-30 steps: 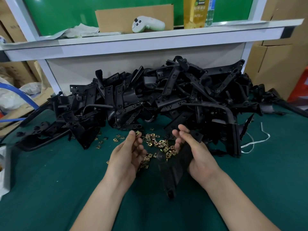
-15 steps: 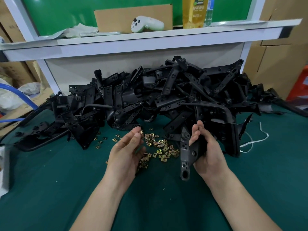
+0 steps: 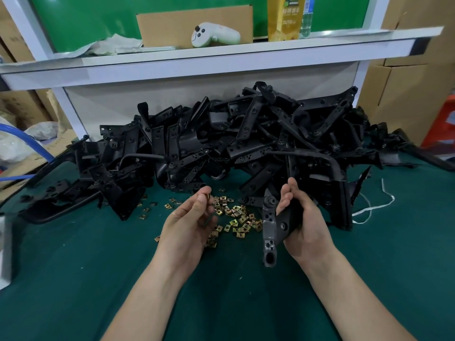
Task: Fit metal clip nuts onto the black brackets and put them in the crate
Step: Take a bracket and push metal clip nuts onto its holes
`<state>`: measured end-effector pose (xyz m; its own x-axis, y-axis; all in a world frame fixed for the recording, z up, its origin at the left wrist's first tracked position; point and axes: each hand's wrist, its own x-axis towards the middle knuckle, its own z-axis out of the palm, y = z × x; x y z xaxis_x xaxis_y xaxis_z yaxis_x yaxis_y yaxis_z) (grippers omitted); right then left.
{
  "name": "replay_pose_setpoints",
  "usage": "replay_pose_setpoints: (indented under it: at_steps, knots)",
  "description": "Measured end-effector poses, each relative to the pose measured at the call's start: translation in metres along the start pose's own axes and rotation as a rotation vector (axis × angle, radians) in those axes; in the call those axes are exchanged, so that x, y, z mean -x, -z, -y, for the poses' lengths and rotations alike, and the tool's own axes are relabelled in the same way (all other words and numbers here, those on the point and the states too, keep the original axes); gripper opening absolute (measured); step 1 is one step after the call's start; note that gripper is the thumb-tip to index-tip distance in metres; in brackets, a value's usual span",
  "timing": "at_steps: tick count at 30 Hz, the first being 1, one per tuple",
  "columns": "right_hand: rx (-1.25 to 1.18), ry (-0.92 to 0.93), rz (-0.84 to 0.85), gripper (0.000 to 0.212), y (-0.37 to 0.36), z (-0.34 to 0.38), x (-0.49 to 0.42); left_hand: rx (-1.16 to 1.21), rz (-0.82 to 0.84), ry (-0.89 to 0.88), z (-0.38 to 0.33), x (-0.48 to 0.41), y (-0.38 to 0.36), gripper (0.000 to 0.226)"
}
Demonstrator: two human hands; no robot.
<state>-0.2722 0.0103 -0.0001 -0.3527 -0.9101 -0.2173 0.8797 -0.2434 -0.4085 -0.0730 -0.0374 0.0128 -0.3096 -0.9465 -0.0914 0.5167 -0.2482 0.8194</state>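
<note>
From the head camera I see my right hand (image 3: 304, 225) wrapped around one black bracket (image 3: 270, 232), held upright over the green worktop (image 3: 73, 279), its round-holed end pointing down toward me and its upper end level with my fingertips. My left hand (image 3: 187, 225) is raised just beside it, fingers curled, with the thumb and forefinger pinched on a single clip nut (image 3: 208, 195); I can only make out its brassy edge. Between and behind my hands lies a loose scatter of brass-coloured clip nuts (image 3: 236, 217) on the worktop, a few strays spread toward the left. Beyond them, against the white back panel, sits a big tangled pile of black brackets (image 3: 221, 148) reaching across most of the worktop's width. A white cord (image 3: 374, 205) trails on the worktop to the right of the pile. On the white shelf (image 3: 221, 60) above I see a white handheld controller (image 3: 214, 36), a cardboard sheet (image 3: 172, 25) standing behind it, and a yellow carton (image 3: 283, 18) to its right. Cardboard boxes (image 3: 406, 82) stand at the right edge. I cannot see a crate from here.
</note>
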Motion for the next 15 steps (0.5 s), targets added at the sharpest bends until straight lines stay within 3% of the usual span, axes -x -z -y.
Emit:
replay_pose_setpoints:
  at_steps: [15]
  knots:
    - [-0.003, 0.002, 0.0, 0.019, 0.0019, -0.0001, -0.0015, 0.138, 0.048, 0.049, -0.0028, 0.002, -0.0043, 0.021]
